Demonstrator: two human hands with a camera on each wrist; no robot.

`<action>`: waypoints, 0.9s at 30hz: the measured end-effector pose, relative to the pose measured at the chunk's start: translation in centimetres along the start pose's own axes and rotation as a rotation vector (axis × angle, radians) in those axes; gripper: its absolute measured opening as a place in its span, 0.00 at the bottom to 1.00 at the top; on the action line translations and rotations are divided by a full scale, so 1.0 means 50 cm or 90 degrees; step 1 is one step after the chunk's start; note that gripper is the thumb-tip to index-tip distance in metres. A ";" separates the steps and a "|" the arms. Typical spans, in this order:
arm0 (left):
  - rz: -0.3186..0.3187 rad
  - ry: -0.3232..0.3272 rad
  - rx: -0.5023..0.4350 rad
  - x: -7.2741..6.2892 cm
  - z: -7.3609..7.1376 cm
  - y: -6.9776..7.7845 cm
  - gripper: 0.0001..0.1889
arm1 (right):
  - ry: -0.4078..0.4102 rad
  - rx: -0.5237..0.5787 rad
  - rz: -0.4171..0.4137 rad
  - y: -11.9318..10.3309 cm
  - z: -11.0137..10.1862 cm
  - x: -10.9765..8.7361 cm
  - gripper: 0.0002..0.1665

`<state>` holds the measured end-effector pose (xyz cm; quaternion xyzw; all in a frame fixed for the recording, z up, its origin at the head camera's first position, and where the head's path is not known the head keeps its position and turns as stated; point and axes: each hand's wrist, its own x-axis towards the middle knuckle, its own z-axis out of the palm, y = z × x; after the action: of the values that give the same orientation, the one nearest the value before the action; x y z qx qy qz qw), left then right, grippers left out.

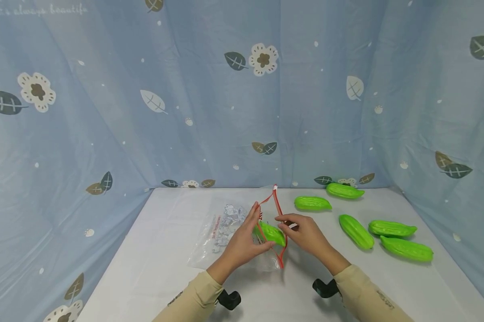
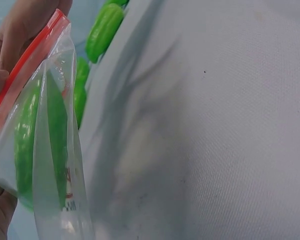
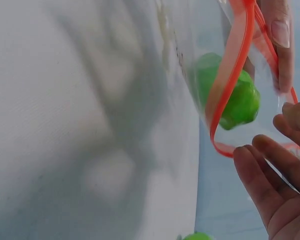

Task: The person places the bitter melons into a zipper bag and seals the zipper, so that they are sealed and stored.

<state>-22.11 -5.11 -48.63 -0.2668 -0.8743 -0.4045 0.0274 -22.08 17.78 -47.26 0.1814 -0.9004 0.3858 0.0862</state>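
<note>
A clear zip bag (image 1: 226, 230) with a red zipper rim and printed pictures is raised at its mouth, in the middle of the white table. Inside lies a bright green ridged gourd (image 1: 272, 233), its end near the mouth. My left hand (image 1: 242, 241) holds the bag at the mouth's left side, thumb low and fingers high, spread around the gourd. At the rim's right side my right hand (image 1: 304, 235) holds the red edge (image 3: 230, 75) with its fingertips. In the left wrist view the gourd (image 2: 27, 145) shows through the plastic.
Several more green gourds (image 1: 355, 231) lie on the right of the table (image 1: 137, 268). A blue patterned curtain (image 1: 210, 112) hangs behind and at both sides. Black wrist mounts (image 1: 229, 299) stick out under the sleeves.
</note>
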 end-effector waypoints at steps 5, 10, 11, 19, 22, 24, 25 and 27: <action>-0.005 0.002 -0.005 0.000 -0.003 0.002 0.54 | 0.016 -0.008 0.010 0.016 -0.010 -0.014 0.16; -0.014 0.003 -0.009 -0.001 -0.005 0.005 0.54 | 0.033 -0.018 0.007 0.043 -0.025 -0.034 0.16; -0.015 0.002 -0.009 -0.002 -0.005 0.006 0.54 | 0.035 -0.019 0.005 0.049 -0.028 -0.037 0.16; -0.018 0.003 -0.002 -0.004 -0.004 0.002 0.55 | 0.028 -0.042 0.034 0.085 -0.065 -0.069 0.17; -0.019 0.005 0.002 -0.005 -0.004 -0.001 0.55 | 0.024 -0.050 0.059 0.102 -0.080 -0.082 0.18; -0.022 0.004 0.004 -0.005 -0.004 -0.003 0.55 | 0.030 -0.053 0.067 0.114 -0.090 -0.091 0.18; -0.024 0.005 0.004 -0.006 -0.004 -0.003 0.55 | 0.034 -0.053 0.071 0.119 -0.095 -0.095 0.18; -0.029 0.005 0.005 -0.007 -0.004 -0.004 0.55 | 0.047 -0.061 0.069 0.128 -0.106 -0.104 0.18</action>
<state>-21.97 -5.52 -48.73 -0.2454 -0.8817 -0.4024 0.0225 -19.74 27.07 -49.40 0.1134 -0.9226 0.3527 0.1071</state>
